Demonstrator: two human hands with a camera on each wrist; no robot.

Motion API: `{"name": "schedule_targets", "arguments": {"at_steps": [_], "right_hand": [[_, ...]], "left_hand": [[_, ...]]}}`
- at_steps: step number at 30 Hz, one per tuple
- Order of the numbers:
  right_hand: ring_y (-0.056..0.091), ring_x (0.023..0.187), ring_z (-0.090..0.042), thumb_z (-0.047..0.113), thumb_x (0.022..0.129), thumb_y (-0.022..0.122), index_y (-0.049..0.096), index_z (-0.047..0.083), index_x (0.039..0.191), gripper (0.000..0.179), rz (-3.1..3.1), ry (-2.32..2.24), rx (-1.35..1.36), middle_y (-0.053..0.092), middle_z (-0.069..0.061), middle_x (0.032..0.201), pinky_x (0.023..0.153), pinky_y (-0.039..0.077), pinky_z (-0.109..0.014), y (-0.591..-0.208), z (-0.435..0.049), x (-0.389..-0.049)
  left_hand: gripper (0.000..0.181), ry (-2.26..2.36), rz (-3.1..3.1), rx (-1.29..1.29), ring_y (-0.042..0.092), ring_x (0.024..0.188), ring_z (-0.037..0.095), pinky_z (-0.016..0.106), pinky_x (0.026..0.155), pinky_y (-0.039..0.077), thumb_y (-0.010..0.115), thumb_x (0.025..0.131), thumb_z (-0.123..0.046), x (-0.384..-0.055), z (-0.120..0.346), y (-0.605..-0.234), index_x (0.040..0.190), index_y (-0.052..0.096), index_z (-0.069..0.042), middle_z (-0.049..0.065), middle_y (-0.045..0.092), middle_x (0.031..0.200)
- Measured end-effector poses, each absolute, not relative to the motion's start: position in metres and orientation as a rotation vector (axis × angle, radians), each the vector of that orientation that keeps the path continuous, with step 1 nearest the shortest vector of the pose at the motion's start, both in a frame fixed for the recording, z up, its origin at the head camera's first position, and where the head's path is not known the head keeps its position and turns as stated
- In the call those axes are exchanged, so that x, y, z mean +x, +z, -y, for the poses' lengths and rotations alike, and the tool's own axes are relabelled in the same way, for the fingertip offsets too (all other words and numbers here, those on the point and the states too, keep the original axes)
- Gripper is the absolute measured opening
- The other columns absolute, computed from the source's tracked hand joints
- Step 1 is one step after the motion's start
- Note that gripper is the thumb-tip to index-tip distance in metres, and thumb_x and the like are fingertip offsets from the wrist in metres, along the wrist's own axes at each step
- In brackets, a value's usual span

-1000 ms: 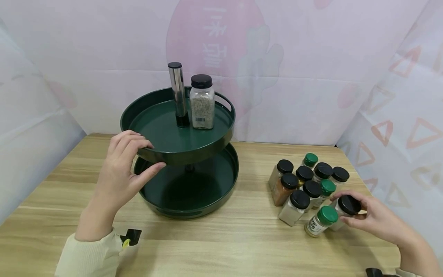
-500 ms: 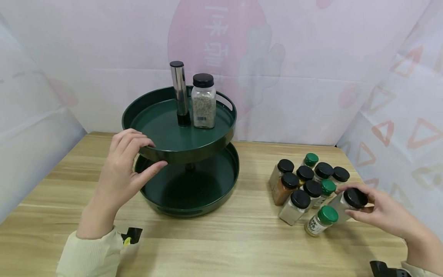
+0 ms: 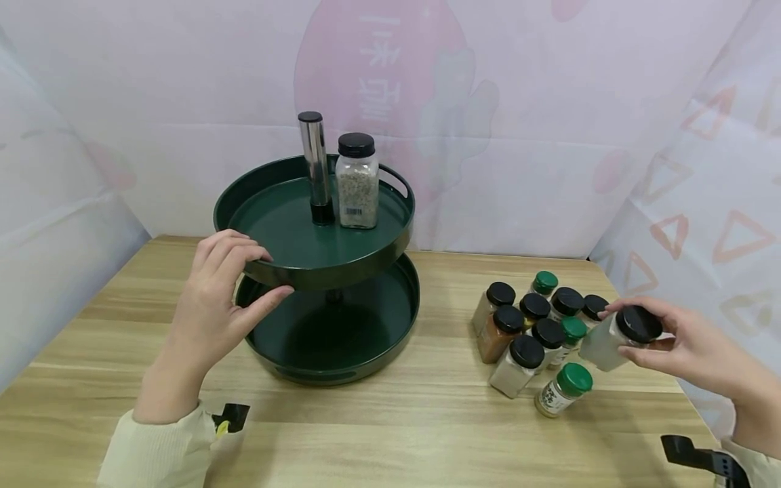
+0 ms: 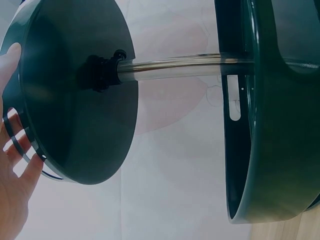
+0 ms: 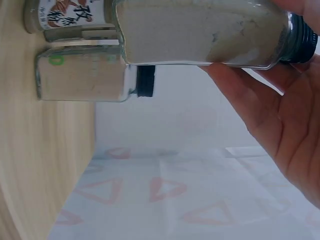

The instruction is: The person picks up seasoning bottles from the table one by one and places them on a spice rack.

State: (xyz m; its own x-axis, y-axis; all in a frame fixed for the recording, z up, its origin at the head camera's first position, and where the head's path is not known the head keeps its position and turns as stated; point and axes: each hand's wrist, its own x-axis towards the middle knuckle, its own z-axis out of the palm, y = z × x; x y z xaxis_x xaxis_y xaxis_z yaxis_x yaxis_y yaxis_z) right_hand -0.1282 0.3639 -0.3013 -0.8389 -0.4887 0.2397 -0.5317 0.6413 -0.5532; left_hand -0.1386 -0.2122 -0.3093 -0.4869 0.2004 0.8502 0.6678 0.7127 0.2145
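Observation:
My left hand [image 3: 207, 312] grips the upper tier's rim of a dark green two-tier rack [image 3: 342, 274], fingers over the edge and thumb beneath. In the left wrist view, some fingers show through the tier's handle slot. On that tier stand a steel cylinder with black ends [image 3: 314, 163] and a black-lidded jar of pale grains [image 3: 357, 186]. At right, my right hand [image 3: 708, 349] holds a square glass spice jar [image 3: 601, 344] near its black lid, tilted. Pale powder fills this jar in the right wrist view, where its base is raised off the table.
Several spice jars [image 3: 503, 332] with black or green lids stand clustered on the wooden table [image 3: 427, 434] at right. In front of them is a green-lidded jar [image 3: 563, 392] with a printed label. White printed cloth [image 3: 537, 169] hangs behind and at the sides.
My right hand has lifted the spice jar from beside the green-lidded one, moving up and to the right. The left hand keeps its grip on the rack.

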Motion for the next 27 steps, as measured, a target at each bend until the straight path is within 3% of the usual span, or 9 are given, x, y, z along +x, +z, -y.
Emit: {"name": "schedule_targets", "arguments": {"at_steps": [20,27], "right_hand": [[0.067,0.088,0.001,-0.007,0.08,0.076,0.056,0.011,0.132,0.058,2.798,0.866,0.911,0.06,0.019,0.116,0.063,0.056,-0.018,-0.272,-0.345,-0.14],[0.064,0.09,-0.001,-0.013,0.078,0.075,0.057,0.007,0.13,0.058,2.757,0.932,0.957,0.056,0.006,0.123,0.067,0.057,-0.018,-0.264,-0.332,-0.148]], "left_hand": [[0.064,-0.672,2.018,-0.678,0.049,0.111,0.037,0.029,0.112,0.032,0.056,0.091,-0.064,-0.14,0.212,-0.309,0.1,0.063,0.0,0.017,0.063,0.1],[0.064,-0.68,2.018,-0.679,0.048,0.11,0.037,0.029,0.111,0.032,0.056,0.091,-0.064,-0.14,0.213,-0.31,0.1,0.063,0.0,0.017,0.063,0.1]]}}
